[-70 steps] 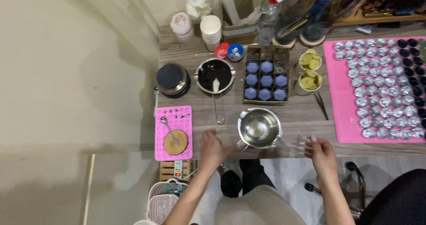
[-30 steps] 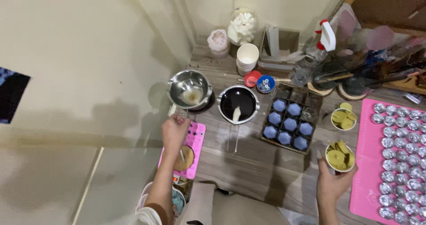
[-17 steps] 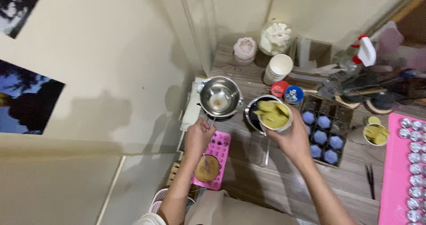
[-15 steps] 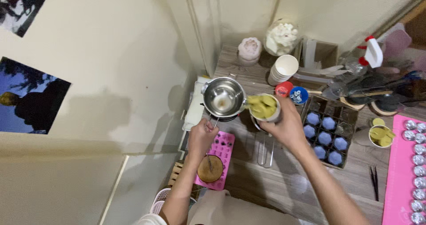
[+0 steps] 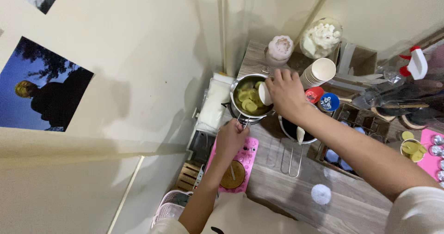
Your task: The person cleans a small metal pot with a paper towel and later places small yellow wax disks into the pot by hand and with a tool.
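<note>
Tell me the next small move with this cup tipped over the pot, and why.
Probably tip the paper cup a little further, right hand over the steel pot: yellow pieces already lie inside, and the left hand steadies the handle. Whether the cup is empty can't be seen.

Bare forearms; right arm (image 5: 365, 155) in cream sleeve pushed up; pale top.

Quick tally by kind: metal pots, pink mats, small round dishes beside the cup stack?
Metal pots: 2 – steel pot of yellow pieces, dark pot
Pink mats: 2 –
Small round dishes: 2 – red, blue
Total: 6
</note>
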